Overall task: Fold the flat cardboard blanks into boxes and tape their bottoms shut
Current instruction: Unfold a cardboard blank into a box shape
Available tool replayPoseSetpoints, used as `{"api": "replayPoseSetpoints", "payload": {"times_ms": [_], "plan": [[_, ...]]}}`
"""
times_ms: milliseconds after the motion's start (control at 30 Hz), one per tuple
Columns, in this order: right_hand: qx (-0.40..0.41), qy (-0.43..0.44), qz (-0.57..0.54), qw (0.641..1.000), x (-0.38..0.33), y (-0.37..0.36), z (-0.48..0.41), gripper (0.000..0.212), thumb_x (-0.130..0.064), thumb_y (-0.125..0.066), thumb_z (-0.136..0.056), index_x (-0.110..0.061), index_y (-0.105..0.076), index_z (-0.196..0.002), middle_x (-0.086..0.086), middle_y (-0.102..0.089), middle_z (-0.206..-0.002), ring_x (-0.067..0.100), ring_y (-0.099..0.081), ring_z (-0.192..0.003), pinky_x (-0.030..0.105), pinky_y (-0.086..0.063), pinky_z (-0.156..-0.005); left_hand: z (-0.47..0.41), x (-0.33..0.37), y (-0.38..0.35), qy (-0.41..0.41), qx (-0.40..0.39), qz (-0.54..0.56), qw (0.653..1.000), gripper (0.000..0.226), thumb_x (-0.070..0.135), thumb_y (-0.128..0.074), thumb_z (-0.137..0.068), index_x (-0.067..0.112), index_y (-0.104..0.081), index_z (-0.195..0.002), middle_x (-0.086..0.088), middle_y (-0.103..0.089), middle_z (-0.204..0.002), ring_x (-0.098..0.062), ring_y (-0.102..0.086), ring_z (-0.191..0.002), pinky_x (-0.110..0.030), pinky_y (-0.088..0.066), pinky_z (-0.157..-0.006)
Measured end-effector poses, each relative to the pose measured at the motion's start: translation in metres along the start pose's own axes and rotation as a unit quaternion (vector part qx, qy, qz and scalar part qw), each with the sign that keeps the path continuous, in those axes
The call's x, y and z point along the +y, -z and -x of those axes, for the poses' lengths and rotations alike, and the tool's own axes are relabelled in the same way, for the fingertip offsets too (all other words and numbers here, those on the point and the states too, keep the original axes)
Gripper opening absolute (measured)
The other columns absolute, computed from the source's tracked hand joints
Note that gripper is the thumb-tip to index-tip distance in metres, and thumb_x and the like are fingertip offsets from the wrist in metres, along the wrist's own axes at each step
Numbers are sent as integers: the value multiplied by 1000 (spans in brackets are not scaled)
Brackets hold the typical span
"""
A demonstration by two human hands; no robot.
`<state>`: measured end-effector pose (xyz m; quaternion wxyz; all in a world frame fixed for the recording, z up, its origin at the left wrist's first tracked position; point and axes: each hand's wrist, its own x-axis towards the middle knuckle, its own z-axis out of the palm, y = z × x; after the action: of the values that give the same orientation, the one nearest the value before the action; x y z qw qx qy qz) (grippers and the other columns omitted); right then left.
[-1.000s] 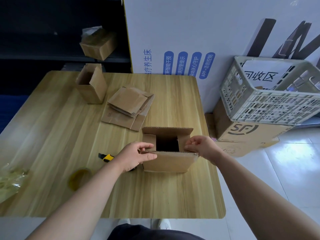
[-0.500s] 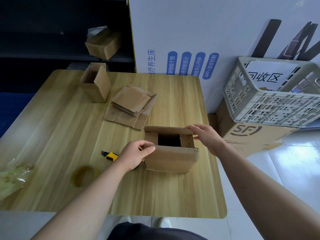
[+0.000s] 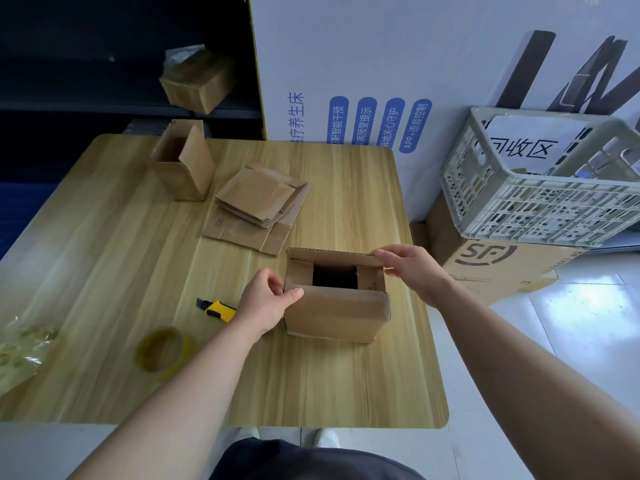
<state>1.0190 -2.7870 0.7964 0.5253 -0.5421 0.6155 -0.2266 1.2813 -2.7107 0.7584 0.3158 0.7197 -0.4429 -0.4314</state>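
Wooden table (image 3: pixel 104 271) below us | our left hand (image 3: pixel 263 303) pinches the box (image 3: pixel 336 313) at its near-left corner | our right hand (image 3: pixel 412 271) grips the far flap's right end | box stands near-right on the table, top open | utility knife (image 3: pixel 216 308) and tape roll (image 3: pixel 162 374) to its left | flat blanks (image 3: pixel 256 206) and another folded box (image 3: pixel 183 168) farther back

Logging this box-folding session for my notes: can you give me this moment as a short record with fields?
box in work: near right side of table; end flaps folded in, middle open, no tape visible
left grip: pinches the box's near-left corner
right grip: holds far flap at its right end
tape roll: flat on table, untouched
knife: lies just left of left grip
flat blanks: stacked behind the box
folded box: upright, table's far left
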Motion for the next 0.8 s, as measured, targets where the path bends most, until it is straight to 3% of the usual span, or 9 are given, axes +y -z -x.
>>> {"api": "replayPoseSetpoints", "payload": {"times_ms": [133, 300, 367, 433, 500, 533, 600, 667, 800], "plan": [[-26, -3, 10, 1000, -1, 6, 7, 17, -32, -64, -92, -24, -73, -104, -7, -70, -109, 12, -60, -108, 36, -47, -101, 0, 3, -1, 19, -15, 0, 1000, 43, 28, -74, -83, 20, -42, -110, -3, -49, -86, -19, -51, -72, -37, -49, -72], [-56, 29, 95, 994, 11, 4, 16, 15, -19, -73, -85, -33, -72, -89, -13, -67, -105, 7, -60, -102, 27, -44, -93, 3, 4, 1, -22, -63, 5, 998, 62, 23, -66, -90, 44, -30, -135, 0, -43, -87, -16, -46, -73, -28, -43, -69], [-49, 46, 131, 989, 18, 1, 15, 20, -17, -76, -82, -36, -71, -82, -13, -64, -106, 10, -60, -101, 28, -47, -93, 5, 6, 1, -62, -88, -19, 994, 48, 18, -61, -93, 41, -41, -131, 6, -41, -89, -12, -43, -76, -23, -39, -69], [-42, 46, 130, 990, 21, -2, 15, 22, -14, -77, -80, -35, -71, -78, -13, -60, -110, 13, -60, -101, 24, -48, -89, 6, 8, 0, -84, -96, -32, 991, 27, 14, -59, -93, 32, -56, -114, 9, -39, -85, -13, -40, -76, -20, -36, -66], [-32, 55, 129, 990, 24, -4, 15, 20, -13, -75, -81, -33, -71, -79, -12, -57, -112, 14, -59, -102, 22, -47, -86, 5, 8, 1, -80, -100, -29, 991, 20, 14, -59, -93, 27, -60, -107, 9, -41, -84, -14, -40, -78, -21, -38, -66], [-30, 55, 122, 991, 25, -5, 15, 17, -14, -75, -82, -31, -72, -81, -12, -56, -113, 14, -59, -103, 23, -47, -87, 5, 8, 2, -78, -102, -28, 991, 19, 14, -59, -93, 27, -61, -107, 10, -44, -89, -14, -43, -81, -22, -40, -70], [-48, 31, 99, 993, 27, -5, 18, 12, -23, -78, -80, -30, -71, -87, -13, -52, -120, 13, -57, -106, 28, -47, -93, 4, 7, 2, -78, -102, -25, 991, 19, 16, -58, -94, 29, -60, -108, 10, -44, -115, -12, -49, -104, -25, -42, -93], [-73, 25, 116, 990, 29, -5, 19, 30, -30, -86, -69, -32, -67, -92, -14, -48, -124, 12, -53, -108, 30, -46, -97, 2, 7, -1, -82, -107, -5, 991, 19, 14, -57, -95, 27, -60, -109, 16, -32, -136, -6, -36, -130, -23, -29, -105], [-45, 60, 141, 987, 33, -12, 23, 42, -25, -90, -64, -32, -61, -93, -12, -47, -123, 13, -52, -104, 23, -46, -89, 8, 0, -8, -69, -86, 64, 992, 25, 8, -55, -94, 29, -59, -106, 17, -57, -117, -8, -51, -119, -20, -39, -95]]}}
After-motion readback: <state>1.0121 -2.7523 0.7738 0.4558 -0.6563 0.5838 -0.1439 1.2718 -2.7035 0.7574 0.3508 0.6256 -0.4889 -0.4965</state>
